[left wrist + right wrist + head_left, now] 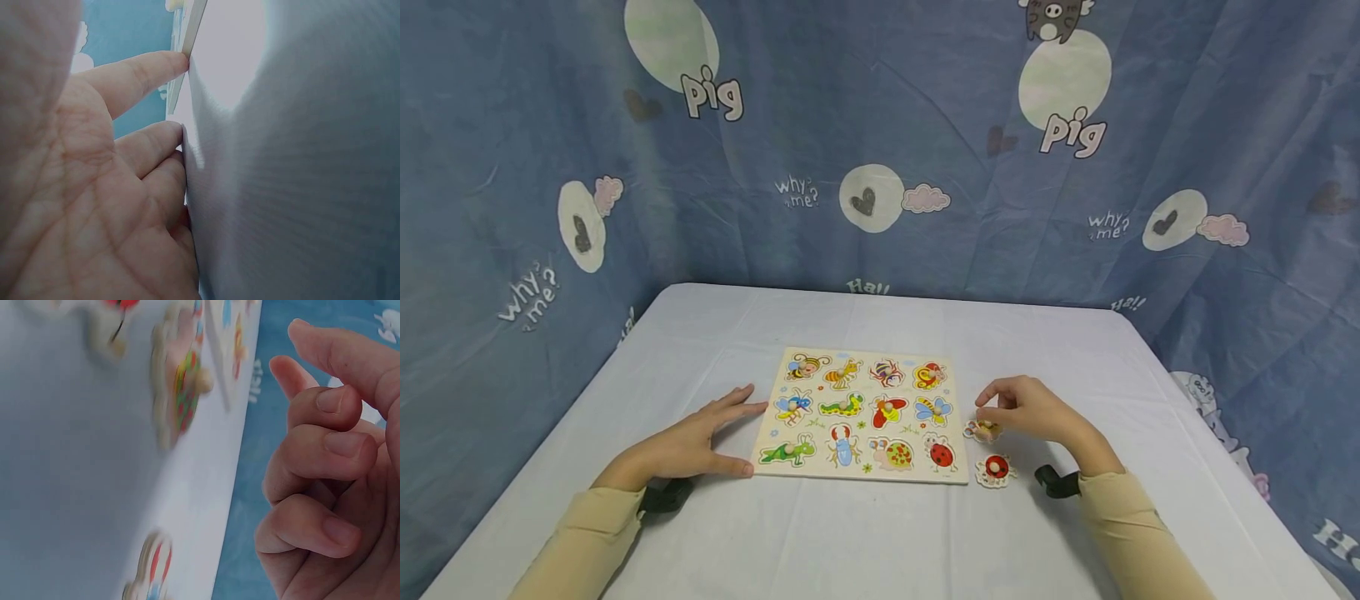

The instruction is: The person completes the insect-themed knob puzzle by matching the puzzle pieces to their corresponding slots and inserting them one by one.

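A wooden puzzle board [861, 477] with printed insects lies flat on the table. My left hand [696, 442] is spread at its left side, index fingertip by the left edge and thumb at the near-left corner; the left wrist view shows a fingertip right at the board's edge. My right hand [1033, 410] hovers to the right of the board, over a snail puzzle piece [983, 431] with a knob. Thumb and forefinger are apart and the other fingers curl loosely, holding nothing. Nearer me lies a ladybug piece [996, 470].
Another loose piece, red and blue [159, 565], lies on the table in the right wrist view, hidden in the head view. Knobbed pieces such as the caterpillar [842, 405] sit in the board. A blue printed curtain [880, 108] hangs behind the white table [865, 542].
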### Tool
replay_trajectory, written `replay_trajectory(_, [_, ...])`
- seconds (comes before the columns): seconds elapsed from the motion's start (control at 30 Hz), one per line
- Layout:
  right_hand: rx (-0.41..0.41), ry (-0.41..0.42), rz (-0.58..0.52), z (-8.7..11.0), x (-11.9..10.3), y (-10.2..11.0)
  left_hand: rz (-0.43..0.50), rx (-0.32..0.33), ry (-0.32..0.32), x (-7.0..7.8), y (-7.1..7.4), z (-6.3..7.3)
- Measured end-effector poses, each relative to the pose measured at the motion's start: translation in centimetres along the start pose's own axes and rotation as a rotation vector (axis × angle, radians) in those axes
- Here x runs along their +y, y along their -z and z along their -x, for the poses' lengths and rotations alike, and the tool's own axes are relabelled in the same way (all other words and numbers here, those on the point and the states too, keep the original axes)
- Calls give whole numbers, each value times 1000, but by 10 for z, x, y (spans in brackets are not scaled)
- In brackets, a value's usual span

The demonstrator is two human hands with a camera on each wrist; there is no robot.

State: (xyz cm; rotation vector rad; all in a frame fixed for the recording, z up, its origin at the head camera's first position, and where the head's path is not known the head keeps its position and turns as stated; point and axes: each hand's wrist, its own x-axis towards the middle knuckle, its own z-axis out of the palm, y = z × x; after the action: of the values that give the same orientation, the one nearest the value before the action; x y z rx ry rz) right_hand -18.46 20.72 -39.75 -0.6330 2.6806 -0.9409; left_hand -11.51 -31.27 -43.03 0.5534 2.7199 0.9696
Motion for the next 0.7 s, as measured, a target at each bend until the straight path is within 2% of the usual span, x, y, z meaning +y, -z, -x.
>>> replay_trajectory(0.2, [46,-77,16,8,17,11,0,-3,7,-1,0,0])
replay_trajectory(0.47, [58,-145,2,19,36,21,-2,-2,2,1,0,0])
replay_trajectory(0.7, [54,-134,-13,26,51,24,-5,-4,9,2,1,0])
